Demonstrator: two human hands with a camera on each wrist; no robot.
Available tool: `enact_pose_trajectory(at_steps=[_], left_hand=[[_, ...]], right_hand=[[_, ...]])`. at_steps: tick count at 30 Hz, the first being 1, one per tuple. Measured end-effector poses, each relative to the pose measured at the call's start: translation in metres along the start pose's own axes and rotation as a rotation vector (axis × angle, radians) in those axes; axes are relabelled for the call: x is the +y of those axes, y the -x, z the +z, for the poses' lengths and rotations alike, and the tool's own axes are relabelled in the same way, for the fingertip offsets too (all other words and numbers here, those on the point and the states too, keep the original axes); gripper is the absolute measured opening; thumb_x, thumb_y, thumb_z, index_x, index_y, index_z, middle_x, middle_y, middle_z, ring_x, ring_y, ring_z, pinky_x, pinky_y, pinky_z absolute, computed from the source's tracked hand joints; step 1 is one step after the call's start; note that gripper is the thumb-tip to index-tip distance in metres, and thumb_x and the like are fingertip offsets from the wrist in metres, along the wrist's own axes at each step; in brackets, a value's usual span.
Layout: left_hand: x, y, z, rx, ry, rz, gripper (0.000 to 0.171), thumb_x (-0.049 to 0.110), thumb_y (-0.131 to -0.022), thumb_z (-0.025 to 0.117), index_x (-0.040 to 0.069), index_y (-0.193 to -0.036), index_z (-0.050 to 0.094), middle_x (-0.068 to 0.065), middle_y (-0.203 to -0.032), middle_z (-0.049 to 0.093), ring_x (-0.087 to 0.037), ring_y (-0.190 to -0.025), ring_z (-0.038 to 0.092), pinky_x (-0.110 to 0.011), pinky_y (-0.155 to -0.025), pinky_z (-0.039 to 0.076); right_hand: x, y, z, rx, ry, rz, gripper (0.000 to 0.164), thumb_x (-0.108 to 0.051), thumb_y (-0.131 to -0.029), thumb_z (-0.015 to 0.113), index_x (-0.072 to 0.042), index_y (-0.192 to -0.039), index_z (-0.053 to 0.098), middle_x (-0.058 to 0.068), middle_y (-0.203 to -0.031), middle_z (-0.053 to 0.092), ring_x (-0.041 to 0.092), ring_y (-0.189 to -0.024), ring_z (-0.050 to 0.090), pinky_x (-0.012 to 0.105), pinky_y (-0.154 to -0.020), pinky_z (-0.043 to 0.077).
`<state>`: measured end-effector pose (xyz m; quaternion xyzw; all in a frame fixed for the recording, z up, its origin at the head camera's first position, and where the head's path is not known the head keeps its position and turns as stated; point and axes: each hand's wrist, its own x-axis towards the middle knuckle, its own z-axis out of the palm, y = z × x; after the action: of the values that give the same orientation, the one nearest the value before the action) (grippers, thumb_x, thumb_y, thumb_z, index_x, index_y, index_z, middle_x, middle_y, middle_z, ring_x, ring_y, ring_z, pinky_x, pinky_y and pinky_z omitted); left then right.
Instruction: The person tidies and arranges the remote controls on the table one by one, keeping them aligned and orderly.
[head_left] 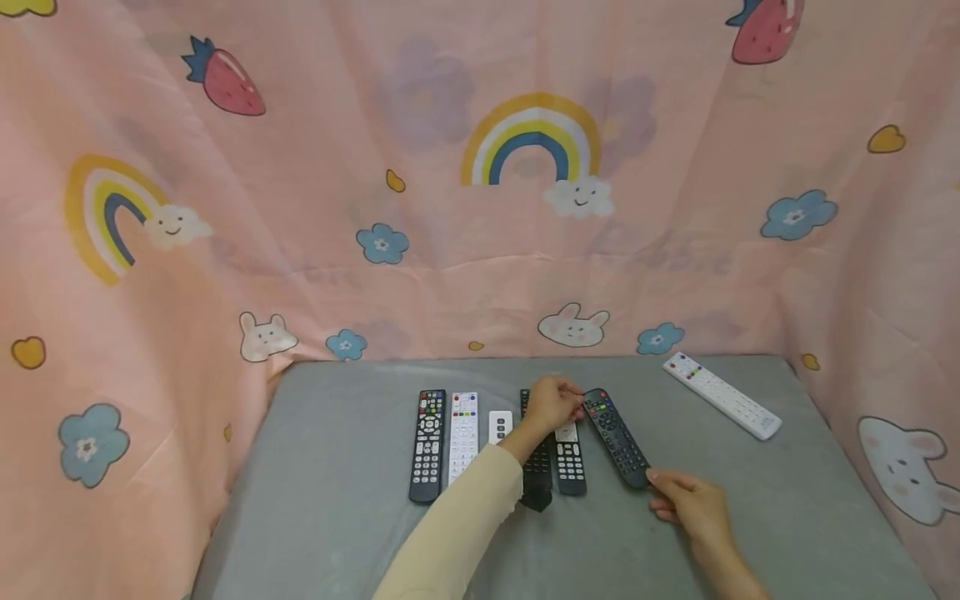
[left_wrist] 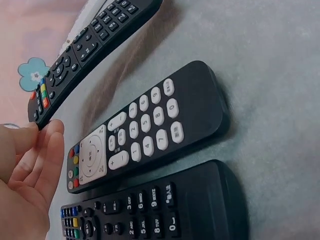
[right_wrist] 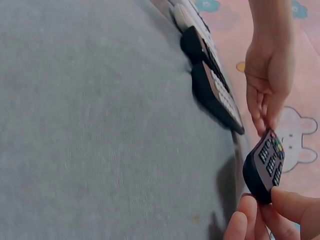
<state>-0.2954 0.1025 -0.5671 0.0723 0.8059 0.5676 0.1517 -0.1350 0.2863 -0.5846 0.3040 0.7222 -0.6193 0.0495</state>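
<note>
A black remote control (head_left: 617,440) is held at both ends, slanting between the two hands. My left hand (head_left: 553,404) pinches its far end, beside the red button, between thumb and fingers. The right hand (head_left: 693,508) pinches the near end, thumb on top and fingers underneath. In the left wrist view a shadow falls on the cloth beneath this remote. Just left of it lies a black remote with white buttons (left_wrist: 145,125). Beside that is another black remote with dark buttons (left_wrist: 155,215), partly hidden by the left forearm in the head view.
Further left lie a small white remote (head_left: 500,423), a long white remote (head_left: 463,429) and a black remote with pale buttons (head_left: 427,446). A white remote (head_left: 723,396) lies slanted at the back right. A pink patterned curtain (head_left: 480,292) borders the grey table (head_left: 322,500).
</note>
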Motion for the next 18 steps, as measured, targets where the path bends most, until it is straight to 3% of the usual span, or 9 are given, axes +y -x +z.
enact_pose_trajectory(at_steps=[7, 13, 18], left_hand=[[0.003, 0.0, -0.005, -0.016, -0.132, 0.018, 0.012, 0.005, -0.091, 0.067, -0.001, -0.099, 0.074, -0.015, -0.085, 0.076, -0.025, -0.075, 0.075, -0.019, -0.056, 0.052], [0.002, -0.001, -0.005, 0.033, -0.357, 0.102, 0.01, 0.014, -0.091, 0.07, 0.009, -0.095, 0.078, -0.005, -0.088, 0.078, -0.011, -0.073, 0.071, -0.016, -0.06, 0.049], [0.0, -0.003, -0.001, 0.077, -0.5, 0.096, 0.011, 0.025, -0.092, 0.07, 0.021, -0.097, 0.079, 0.006, -0.094, 0.078, -0.007, -0.083, 0.069, -0.019, -0.066, 0.049]], right_hand=[[0.002, 0.006, 0.013, 0.0, 0.066, -0.022, 0.031, -0.019, -0.09, 0.072, 0.006, -0.108, 0.072, -0.007, -0.072, 0.074, 0.008, -0.058, 0.067, 0.024, -0.057, 0.057], [0.003, 0.008, 0.023, 0.001, 0.089, -0.019, 0.024, -0.016, -0.089, 0.071, 0.006, -0.101, 0.073, -0.005, -0.07, 0.073, 0.008, -0.057, 0.066, 0.024, -0.056, 0.056], [0.003, 0.009, 0.028, -0.02, 0.083, -0.027, 0.027, -0.016, -0.089, 0.073, 0.008, -0.101, 0.072, -0.002, -0.069, 0.074, 0.009, -0.056, 0.066, 0.024, -0.055, 0.056]])
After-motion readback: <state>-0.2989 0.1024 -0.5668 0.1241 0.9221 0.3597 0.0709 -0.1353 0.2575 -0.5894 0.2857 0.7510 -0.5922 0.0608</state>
